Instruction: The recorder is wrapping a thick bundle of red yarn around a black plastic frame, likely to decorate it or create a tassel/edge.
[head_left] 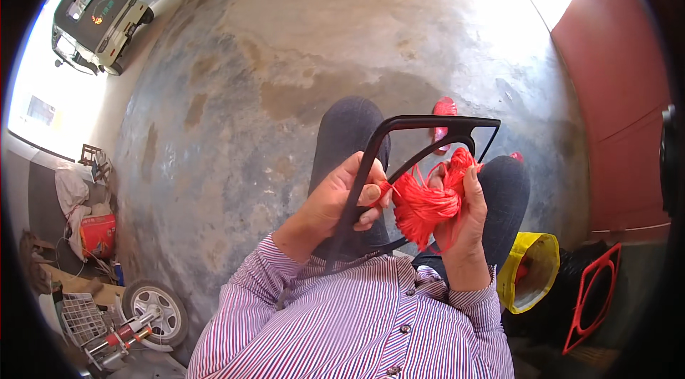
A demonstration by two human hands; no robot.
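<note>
A black frame (435, 122) with rounded corners and a curved inner bar rests across my lap, tilted. My left hand (342, 193) is closed at its left side bar, pinching a red strand (385, 190) between thumb and fingers. In my right hand (467, 215) is a thick, looped bundle of red cord (426, 204), gripped inside the frame's opening. Part of that hand is hidden behind the bundle.
A yellow bag (548, 272) with red material inside stands at my right, beside a red frame (596, 293). At the left are a wheel (155, 313), a wire basket (82, 317) and a red bag (98, 236). A three-wheeled vehicle (96, 15) is parked far left.
</note>
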